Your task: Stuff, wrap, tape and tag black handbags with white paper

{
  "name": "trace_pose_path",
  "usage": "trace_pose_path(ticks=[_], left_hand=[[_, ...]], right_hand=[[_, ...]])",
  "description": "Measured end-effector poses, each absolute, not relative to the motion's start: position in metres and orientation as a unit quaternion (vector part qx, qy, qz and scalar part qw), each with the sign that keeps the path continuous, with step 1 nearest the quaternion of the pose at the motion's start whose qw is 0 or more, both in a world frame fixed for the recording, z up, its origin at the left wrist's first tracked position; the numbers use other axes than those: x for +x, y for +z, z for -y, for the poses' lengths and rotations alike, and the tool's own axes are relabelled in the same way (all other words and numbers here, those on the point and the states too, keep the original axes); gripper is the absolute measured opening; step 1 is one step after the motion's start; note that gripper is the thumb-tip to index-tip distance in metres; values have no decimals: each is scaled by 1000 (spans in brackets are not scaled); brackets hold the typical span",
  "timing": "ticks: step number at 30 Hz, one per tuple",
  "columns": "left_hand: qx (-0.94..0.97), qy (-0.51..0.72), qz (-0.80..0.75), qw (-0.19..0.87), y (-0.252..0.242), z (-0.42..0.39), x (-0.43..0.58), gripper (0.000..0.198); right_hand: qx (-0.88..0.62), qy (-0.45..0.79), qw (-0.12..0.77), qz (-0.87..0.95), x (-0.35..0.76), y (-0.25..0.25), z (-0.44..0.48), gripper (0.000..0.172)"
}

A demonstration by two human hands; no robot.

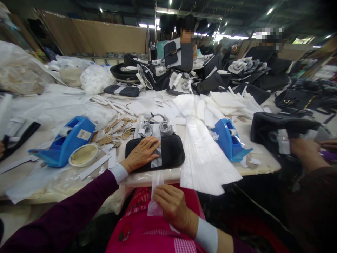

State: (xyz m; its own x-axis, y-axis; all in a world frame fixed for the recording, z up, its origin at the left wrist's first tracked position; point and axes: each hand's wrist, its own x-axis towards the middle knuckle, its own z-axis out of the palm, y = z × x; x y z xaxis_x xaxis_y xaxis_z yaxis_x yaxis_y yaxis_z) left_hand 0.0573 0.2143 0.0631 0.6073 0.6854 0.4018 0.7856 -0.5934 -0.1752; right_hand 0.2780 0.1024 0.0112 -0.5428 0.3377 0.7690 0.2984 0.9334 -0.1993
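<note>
Black bag lies flat, long axis running left to right.

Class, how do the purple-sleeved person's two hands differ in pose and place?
The left hand lies palm-down on the black bag; the right hand is curled, gripping a clear strip. The left hand is over the table, the right hand over pink cloth. Both are bare.

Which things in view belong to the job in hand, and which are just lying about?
In hand:
- black pouch, under the left hand
- pale strip, in the right hand

Untouched, apparently just lying about:
- tags
- cream disc
- crumpled plastic
</note>
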Motion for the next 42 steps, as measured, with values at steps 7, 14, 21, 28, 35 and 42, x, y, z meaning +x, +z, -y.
trace_pose_path(ticks=[7,14,21,28,35,42], left_hand=[[-892,-178,398,122,64,-213,55,61],[-888,-197,405,96,60,-213,49,61],[-880,-218,409,102,63,-210,50,56],[-881,-236,394,111,52,-207,49,47],[-871,-281,401,50,56,-194,47,40],[-842,-335,422,-17,51,-194,45,48]], right_hand=[[-180,41,427,885,276,33,-102,24],[-167,74,407,895,269,56,-106,24],[-177,105,392,897,262,88,-129,25],[-263,86,403,872,238,115,-206,25],[-358,80,288,885,221,112,-264,18],[-385,65,262,883,219,103,-274,19]])
